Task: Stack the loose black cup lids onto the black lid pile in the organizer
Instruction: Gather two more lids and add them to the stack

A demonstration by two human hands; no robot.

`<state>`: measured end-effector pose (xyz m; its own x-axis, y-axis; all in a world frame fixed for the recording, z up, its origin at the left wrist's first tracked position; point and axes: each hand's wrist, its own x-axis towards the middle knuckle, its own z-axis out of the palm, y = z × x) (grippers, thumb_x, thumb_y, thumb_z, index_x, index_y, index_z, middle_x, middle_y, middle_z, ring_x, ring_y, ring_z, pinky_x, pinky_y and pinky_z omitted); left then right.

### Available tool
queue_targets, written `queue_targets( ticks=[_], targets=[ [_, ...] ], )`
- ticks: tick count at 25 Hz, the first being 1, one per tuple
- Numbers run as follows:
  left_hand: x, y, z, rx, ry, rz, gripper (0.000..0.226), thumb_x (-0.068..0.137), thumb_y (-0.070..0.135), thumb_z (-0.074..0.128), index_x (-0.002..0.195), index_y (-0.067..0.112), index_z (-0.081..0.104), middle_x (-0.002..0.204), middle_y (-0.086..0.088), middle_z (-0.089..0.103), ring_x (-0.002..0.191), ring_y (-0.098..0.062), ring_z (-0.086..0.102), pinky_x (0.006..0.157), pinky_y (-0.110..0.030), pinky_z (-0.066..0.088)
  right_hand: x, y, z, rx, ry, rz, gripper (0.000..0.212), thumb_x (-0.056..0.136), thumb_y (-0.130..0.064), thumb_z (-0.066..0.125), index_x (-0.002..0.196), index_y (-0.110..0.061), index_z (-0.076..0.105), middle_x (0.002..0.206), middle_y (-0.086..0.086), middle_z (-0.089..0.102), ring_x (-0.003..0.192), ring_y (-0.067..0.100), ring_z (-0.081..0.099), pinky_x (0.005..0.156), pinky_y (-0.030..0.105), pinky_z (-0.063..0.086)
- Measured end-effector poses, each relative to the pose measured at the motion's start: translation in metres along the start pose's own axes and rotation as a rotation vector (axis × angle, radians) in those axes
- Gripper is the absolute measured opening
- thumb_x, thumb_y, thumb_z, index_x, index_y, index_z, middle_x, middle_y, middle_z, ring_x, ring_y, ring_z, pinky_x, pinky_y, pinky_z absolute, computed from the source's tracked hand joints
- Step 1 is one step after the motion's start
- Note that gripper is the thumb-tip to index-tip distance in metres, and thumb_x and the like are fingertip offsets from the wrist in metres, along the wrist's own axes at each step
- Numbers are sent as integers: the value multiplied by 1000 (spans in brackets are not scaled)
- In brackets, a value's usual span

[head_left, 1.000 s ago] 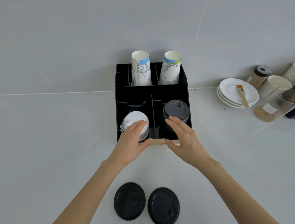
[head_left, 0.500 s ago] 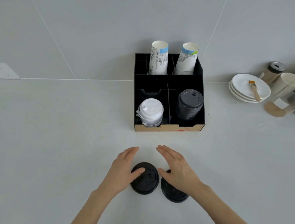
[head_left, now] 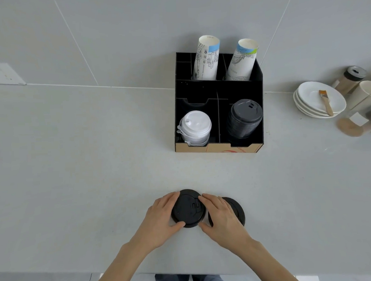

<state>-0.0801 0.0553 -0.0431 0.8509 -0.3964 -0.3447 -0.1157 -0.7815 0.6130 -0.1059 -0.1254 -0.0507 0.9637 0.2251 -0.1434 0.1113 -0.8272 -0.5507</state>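
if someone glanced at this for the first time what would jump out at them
First, the two hands at the near edge of the counter: the left hand and right hand close around one loose black lid, with a second black lid half hidden under the right hand. Next, the black organizer against the wall, holding a white lid stack front left, the black lid pile front right, and two paper cup stacks behind.

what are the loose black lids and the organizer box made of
Round black loose lids: probably thin moulded plastic with a matte-satin finish, judging by the embossed ridges. Black compartmented organizer box: likely rigid black board or acrylic; its tan printed front edge suggests cardboard.
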Motion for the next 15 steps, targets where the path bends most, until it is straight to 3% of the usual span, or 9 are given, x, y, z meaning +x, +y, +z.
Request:
queue_targets(
  ticks=[3,6,9,12,15],
  targets=[
    [0,-3,4,36,9,20,71,84,35,53,140,22,11,151,3,21,136,-18,22,113,-33,21,0,0,6,-42,33,14,54,76,-25,53,126,-8,43,131,11,53,122,27,47,113,41,11],
    [1,-4,4,51,38,20,68,86,28,55,140,21,13,150,3,22,136,-18,24,112,-32,23,3,-4,3,-5,38,21,53,82,-18,57,130,-9,37,137,7,45,129,21,38,110,29,-2],
    [2,-2,3,32,56,23,66,86,27,55,140,20,17,150,3,24,134,-18,26,111,-32,25,4,-5,1,13,37,13,54,83,-19,57,132,-11,34,140,5,42,131,18,35,110,25,-1],
    [2,0,1,9,66,32,64,86,29,55,139,20,20,149,4,26,133,-17,30,110,-31,26,6,-5,-2,23,21,19,53,81,-23,54,130,-10,38,137,7,45,128,21,39,115,31,5],
    [4,4,-3,5,70,41,67,81,45,47,138,22,22,148,6,27,132,-14,31,110,-30,27,10,-4,-11,34,14,14,53,82,-24,54,130,-11,38,137,5,45,126,22,40,115,33,16]
  ],
)
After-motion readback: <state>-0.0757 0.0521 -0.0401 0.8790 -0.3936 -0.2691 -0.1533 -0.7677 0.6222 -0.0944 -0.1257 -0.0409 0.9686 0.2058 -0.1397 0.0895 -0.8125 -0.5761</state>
